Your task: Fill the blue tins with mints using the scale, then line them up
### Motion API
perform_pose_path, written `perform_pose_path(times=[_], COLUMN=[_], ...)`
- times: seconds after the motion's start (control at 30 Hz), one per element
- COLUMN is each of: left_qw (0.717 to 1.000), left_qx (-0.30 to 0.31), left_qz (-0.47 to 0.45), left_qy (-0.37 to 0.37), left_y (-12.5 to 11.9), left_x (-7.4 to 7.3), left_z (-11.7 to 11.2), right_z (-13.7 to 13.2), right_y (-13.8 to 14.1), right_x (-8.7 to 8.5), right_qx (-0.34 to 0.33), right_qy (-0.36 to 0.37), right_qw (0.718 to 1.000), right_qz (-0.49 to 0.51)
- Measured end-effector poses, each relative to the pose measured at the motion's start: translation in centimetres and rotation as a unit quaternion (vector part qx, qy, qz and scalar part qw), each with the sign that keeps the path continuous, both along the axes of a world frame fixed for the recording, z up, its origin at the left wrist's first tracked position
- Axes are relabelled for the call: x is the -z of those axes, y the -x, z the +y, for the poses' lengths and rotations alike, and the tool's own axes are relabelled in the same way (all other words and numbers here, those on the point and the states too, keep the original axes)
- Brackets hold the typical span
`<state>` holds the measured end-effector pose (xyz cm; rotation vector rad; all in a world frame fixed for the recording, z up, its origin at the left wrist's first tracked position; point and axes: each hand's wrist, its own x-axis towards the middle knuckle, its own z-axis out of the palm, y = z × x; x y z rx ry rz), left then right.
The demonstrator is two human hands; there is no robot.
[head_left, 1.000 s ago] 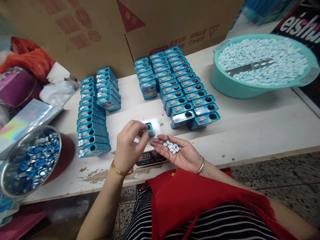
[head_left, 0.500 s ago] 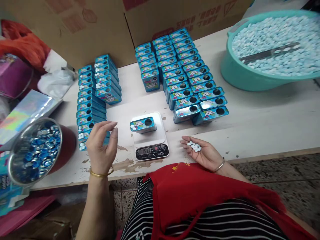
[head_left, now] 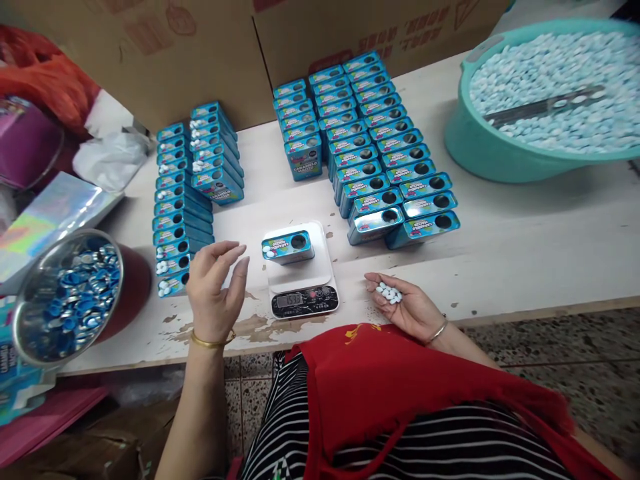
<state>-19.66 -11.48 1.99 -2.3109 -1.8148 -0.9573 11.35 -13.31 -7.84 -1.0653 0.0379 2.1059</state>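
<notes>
Clock centred on the scale point(head_left: 301, 275), 12 pointing away from the person. Tin point(head_left: 286, 248) sits upright on the scale's plate, toward 12, long side across. Hole at its 3 o'clock end is uncovered; contents can't be made out. Two mints point(head_left: 269, 252) lie on top at its 9 o'clock end. Scale display point(head_left: 290, 300) at 6 is on, digits too small to read with certainty.

Left hand point(head_left: 217, 287) at 9, beside the scale and clear of the tin. Fingers half curled, thumb and fingertips slightly apart, nothing visible in the grip. It overlaps the nearest left tins in view; can't tell if it touches them.

Right hand point(head_left: 405, 307) at 3 to 4, off the scale, palm up, half open and cupped, with a small heap of pills point(head_left: 389, 293) in the palm.

Left tins point(head_left: 183, 233) at 10, two rows, several with loose mints on top. Right tins point(head_left: 367, 201) at 1, in rows, holes uncovered. Tub point(head_left: 500, 160) at 2, heaped with loose candy point(head_left: 555, 57), dark strip point(head_left: 535, 110) lying on the heap. Pot point(head_left: 131, 293) at 9, caps point(head_left: 85, 290) inside. Carton point(head_left: 200, 60) at 12, behind the tins.
</notes>
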Motion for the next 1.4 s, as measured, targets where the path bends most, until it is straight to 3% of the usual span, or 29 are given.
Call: perform_pose_path(times=[0.17,0.3,0.53,0.8,1.0,1.4], left_qw=[0.994,0.991,0.987,0.999,0.996,1.000], left_qx=[0.050,0.062,0.101,-0.012,-0.068,-0.013], left_qz=[0.097,0.119,0.114,-0.002,-0.027,-0.009], left_qy=[-0.008,0.000,0.056,-0.039,-0.051,-0.004], left_y=[-0.8,-2.3,-4.2,-0.8,1.0,0.1], left_x=[1.3,2.1,1.8,-0.7,-0.7,-0.2], left_z=[-0.4,-0.5,0.9,0.3,-0.5,0.3], right_z=[0.0,0.0,0.0,0.1,0.2,0.2], right_y=[0.1,0.2,0.1,0.0,0.2,0.3], right_x=[0.1,0.0,0.0,-0.2,-0.6,-0.7], right_qx=[-0.006,-0.001,-0.001,-0.004,-0.003,-0.005], right_qy=[-0.002,-0.007,-0.008,-0.004,-0.005,0.019], right_qw=[1.000,1.000,1.000,1.000,1.000,0.999], right_qz=[0.005,0.001,0.004,-0.002,0.000,-0.025])
